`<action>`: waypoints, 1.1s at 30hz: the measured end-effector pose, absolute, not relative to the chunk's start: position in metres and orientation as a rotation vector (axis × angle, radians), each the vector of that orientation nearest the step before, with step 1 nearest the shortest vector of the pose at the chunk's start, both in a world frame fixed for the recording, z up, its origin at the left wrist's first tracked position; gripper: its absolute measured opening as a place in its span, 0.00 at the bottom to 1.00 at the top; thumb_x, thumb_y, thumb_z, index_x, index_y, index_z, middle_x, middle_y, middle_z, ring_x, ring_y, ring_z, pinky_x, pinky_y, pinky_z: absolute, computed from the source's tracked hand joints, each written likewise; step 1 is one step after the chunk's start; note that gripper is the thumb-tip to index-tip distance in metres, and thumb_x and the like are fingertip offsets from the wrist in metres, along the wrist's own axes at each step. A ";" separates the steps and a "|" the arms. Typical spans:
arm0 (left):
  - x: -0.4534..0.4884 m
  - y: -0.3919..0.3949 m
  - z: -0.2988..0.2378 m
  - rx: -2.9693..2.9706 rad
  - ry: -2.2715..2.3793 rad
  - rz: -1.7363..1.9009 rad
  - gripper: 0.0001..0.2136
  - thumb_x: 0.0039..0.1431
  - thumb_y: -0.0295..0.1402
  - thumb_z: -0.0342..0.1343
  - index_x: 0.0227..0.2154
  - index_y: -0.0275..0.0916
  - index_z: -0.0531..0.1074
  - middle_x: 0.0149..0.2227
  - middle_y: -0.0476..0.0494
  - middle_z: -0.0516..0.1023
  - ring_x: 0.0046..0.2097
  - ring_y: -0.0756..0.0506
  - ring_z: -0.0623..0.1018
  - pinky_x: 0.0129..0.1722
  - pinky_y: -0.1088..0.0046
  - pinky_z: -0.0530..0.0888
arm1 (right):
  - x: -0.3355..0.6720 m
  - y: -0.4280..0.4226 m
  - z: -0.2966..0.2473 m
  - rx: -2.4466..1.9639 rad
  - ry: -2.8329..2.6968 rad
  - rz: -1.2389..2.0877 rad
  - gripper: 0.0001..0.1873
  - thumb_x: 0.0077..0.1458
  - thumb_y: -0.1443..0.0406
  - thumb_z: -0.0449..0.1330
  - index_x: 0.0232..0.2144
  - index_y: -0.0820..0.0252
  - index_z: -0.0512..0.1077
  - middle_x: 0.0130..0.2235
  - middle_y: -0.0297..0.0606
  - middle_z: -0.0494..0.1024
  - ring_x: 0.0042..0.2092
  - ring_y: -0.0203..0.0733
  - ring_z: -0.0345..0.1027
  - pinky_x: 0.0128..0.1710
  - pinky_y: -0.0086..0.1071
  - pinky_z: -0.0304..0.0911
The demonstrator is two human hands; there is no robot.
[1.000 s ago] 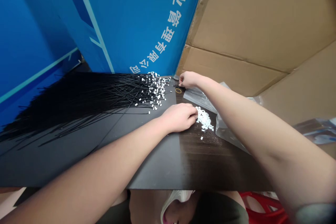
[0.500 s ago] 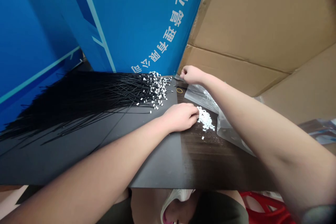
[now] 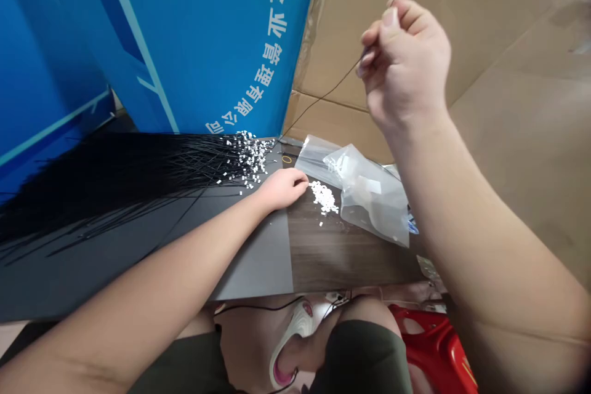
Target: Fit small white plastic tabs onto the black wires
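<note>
My right hand (image 3: 404, 68) is raised high in front of the cardboard, its fingers pinched on a thin black wire (image 3: 323, 96) that slants down toward the table's back corner. My left hand (image 3: 282, 188) rests on the table with curled fingers, its fingertips at a small heap of white plastic pieces (image 3: 323, 197). Whether it holds one of them is hidden. A large fan of black wires (image 3: 120, 172) with white pieces on their ends (image 3: 244, 157) lies to the left.
Clear plastic bags (image 3: 369, 194) lie right of the heap. A blue printed panel (image 3: 203, 37) and cardboard boxes (image 3: 498, 74) wall in the back. A yellow ring (image 3: 287, 159) lies near the corner. A red stool (image 3: 429, 338) and my knees show below the table edge (image 3: 258, 292).
My right hand has lifted from the back corner of the table high into the air, pulling one black wire up with it. The left hand stays at the white heap. The view has tilted.
</note>
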State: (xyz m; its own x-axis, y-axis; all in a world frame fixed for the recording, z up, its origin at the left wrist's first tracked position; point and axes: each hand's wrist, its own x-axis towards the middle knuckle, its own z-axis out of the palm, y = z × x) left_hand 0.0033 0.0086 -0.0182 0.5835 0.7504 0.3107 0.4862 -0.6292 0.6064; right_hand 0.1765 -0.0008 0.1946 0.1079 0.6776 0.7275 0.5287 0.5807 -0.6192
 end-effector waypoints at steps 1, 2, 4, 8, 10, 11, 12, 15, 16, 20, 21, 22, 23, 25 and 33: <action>0.003 0.009 -0.017 2.344 1.013 0.765 0.11 0.63 0.33 0.53 0.35 0.41 0.82 0.42 0.43 0.87 0.45 0.40 0.83 0.48 0.64 0.76 | 0.180 -0.016 0.203 -1.064 -1.604 0.135 0.22 0.73 0.43 0.45 0.45 0.47 0.71 0.48 0.39 0.82 0.45 0.43 0.77 0.34 0.33 0.66; 0.002 0.009 -0.017 2.333 1.034 0.761 0.11 0.63 0.33 0.53 0.35 0.41 0.82 0.42 0.43 0.87 0.45 0.40 0.83 0.47 0.64 0.76 | 0.183 -0.031 0.209 -1.073 -1.647 0.131 0.23 0.72 0.42 0.46 0.45 0.45 0.72 0.49 0.39 0.82 0.48 0.44 0.78 0.34 0.33 0.67; 0.001 0.009 -0.016 2.309 1.064 0.758 0.11 0.63 0.33 0.53 0.35 0.41 0.82 0.42 0.43 0.87 0.45 0.39 0.82 0.47 0.63 0.76 | 0.186 -0.055 0.215 -1.136 -1.679 0.205 0.23 0.75 0.46 0.42 0.45 0.45 0.73 0.54 0.37 0.80 0.52 0.43 0.78 0.36 0.31 0.70; 0.001 0.011 -0.018 2.217 1.062 0.815 0.10 0.63 0.34 0.54 0.35 0.41 0.81 0.41 0.44 0.86 0.44 0.41 0.82 0.48 0.64 0.75 | 0.183 -0.068 0.177 -1.305 -1.564 0.638 0.18 0.76 0.59 0.42 0.47 0.51 0.72 0.56 0.39 0.80 0.44 0.38 0.78 0.37 0.29 0.70; 0.001 0.016 -0.020 2.106 1.070 0.889 0.10 0.64 0.36 0.55 0.35 0.39 0.80 0.41 0.43 0.86 0.43 0.42 0.81 0.48 0.65 0.75 | 0.181 -0.056 0.139 -1.244 -1.545 0.973 0.09 0.70 0.59 0.56 0.42 0.54 0.73 0.50 0.40 0.83 0.35 0.37 0.76 0.31 0.30 0.69; 0.000 0.019 -0.022 2.032 1.087 0.936 0.10 0.64 0.37 0.56 0.36 0.38 0.80 0.41 0.43 0.85 0.42 0.42 0.81 0.48 0.65 0.75 | 0.180 -0.048 0.119 -1.155 -1.534 1.158 0.07 0.65 0.58 0.63 0.39 0.55 0.74 0.46 0.40 0.84 0.32 0.36 0.74 0.29 0.29 0.68; -0.001 0.021 -0.023 1.965 1.099 0.975 0.10 0.64 0.37 0.56 0.37 0.37 0.80 0.40 0.42 0.85 0.42 0.43 0.80 0.47 0.65 0.75 | 0.180 -0.040 0.100 -1.068 -1.493 1.322 0.08 0.60 0.59 0.68 0.36 0.56 0.75 0.44 0.40 0.84 0.31 0.36 0.73 0.27 0.29 0.67; -0.004 0.024 -0.027 1.924 1.094 1.003 0.11 0.64 0.38 0.57 0.40 0.37 0.79 0.40 0.43 0.84 0.41 0.43 0.79 0.46 0.64 0.74 | 0.186 -0.022 0.060 -0.985 -1.407 1.469 0.13 0.54 0.58 0.74 0.31 0.57 0.75 0.36 0.36 0.82 0.29 0.34 0.72 0.24 0.27 0.65; -0.004 0.022 -0.027 1.968 1.086 0.980 0.11 0.64 0.38 0.58 0.41 0.37 0.79 0.41 0.42 0.83 0.41 0.43 0.79 0.47 0.63 0.74 | 0.189 -0.020 0.052 -0.972 -1.393 1.467 0.13 0.53 0.58 0.74 0.31 0.57 0.75 0.34 0.34 0.81 0.28 0.33 0.72 0.22 0.26 0.63; 0.003 0.009 -0.026 2.170 1.063 0.869 0.13 0.64 0.38 0.59 0.47 0.39 0.80 0.45 0.41 0.79 0.41 0.43 0.78 0.48 0.61 0.75 | 0.204 -0.024 0.045 -0.867 -1.390 1.408 0.14 0.54 0.58 0.74 0.30 0.58 0.75 0.29 0.33 0.79 0.22 0.31 0.68 0.18 0.27 0.59; 0.006 0.006 -0.026 2.227 1.026 0.831 0.14 0.64 0.38 0.59 0.48 0.39 0.79 0.46 0.41 0.79 0.43 0.43 0.78 0.49 0.60 0.75 | 0.206 -0.027 0.046 -0.845 -1.381 1.372 0.14 0.54 0.58 0.74 0.30 0.58 0.75 0.29 0.33 0.79 0.21 0.31 0.67 0.18 0.27 0.59; 0.008 0.004 -0.026 2.285 0.979 0.791 0.13 0.65 0.38 0.59 0.49 0.40 0.80 0.47 0.40 0.78 0.45 0.42 0.78 0.52 0.59 0.74 | 0.207 -0.029 0.046 -0.830 -1.364 1.331 0.13 0.54 0.58 0.74 0.30 0.58 0.75 0.28 0.33 0.79 0.21 0.30 0.66 0.18 0.27 0.58; 0.010 0.002 -0.026 2.337 0.938 0.756 0.12 0.65 0.37 0.60 0.48 0.41 0.80 0.48 0.40 0.78 0.49 0.40 0.78 0.54 0.58 0.73 | 0.208 -0.031 0.046 -0.822 -1.344 1.293 0.13 0.54 0.59 0.74 0.30 0.58 0.75 0.28 0.32 0.79 0.21 0.31 0.66 0.18 0.27 0.58; 0.012 0.002 -0.025 2.398 0.891 0.715 0.10 0.65 0.37 0.60 0.46 0.41 0.80 0.47 0.40 0.79 0.51 0.39 0.77 0.55 0.58 0.72 | 0.206 -0.033 0.043 -0.811 -1.307 1.230 0.12 0.53 0.59 0.74 0.31 0.58 0.75 0.28 0.32 0.79 0.21 0.31 0.66 0.18 0.28 0.57; 0.023 0.001 -0.015 2.410 0.970 0.456 0.09 0.64 0.42 0.60 0.35 0.41 0.76 0.40 0.45 0.81 0.46 0.39 0.76 0.49 0.60 0.66 | 0.200 -0.028 0.035 -0.863 -1.218 1.144 0.14 0.52 0.58 0.72 0.32 0.56 0.72 0.28 0.31 0.78 0.22 0.29 0.64 0.21 0.28 0.59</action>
State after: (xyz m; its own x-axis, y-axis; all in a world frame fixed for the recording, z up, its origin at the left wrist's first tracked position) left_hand 0.0228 0.0005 -0.0149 0.6901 0.7139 0.1191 0.5469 -0.6222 0.5602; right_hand 0.2000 -0.0281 0.0349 -0.0300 0.9671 0.2528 -0.1919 0.2426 -0.9510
